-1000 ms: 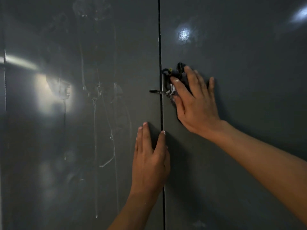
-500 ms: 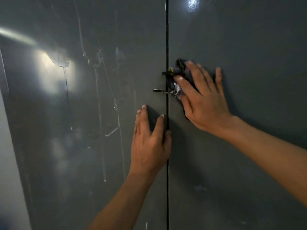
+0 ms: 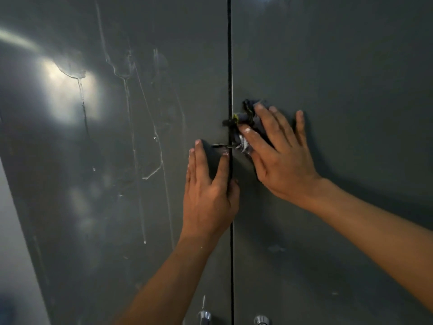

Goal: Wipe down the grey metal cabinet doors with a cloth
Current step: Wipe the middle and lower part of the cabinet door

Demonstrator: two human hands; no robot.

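Wall (image 3: 9, 231) shows pale along the left edge. Next comes the left cabinet door (image 3: 164, 43), grey and glossy, with a bright glare patch (image 3: 70, 95) and whitish drip streaks (image 3: 131, 127) running down it. The left hand (image 3: 208, 198) lies flat on this door beside the dark seam (image 3: 231, 266), fingers straight and holding nothing, the thumb reaching to the seam. Small dark latch pieces (image 3: 230, 123) cross the seam just above. On the right cabinet door (image 3: 339, 66), beside the latch, the right hand (image 3: 281, 160) presses a dark crumpled cloth (image 3: 250, 116) to the metal with fingers spread and straight. Two chrome knobs (image 3: 204, 316) sit at the bottom edge, one on each door.
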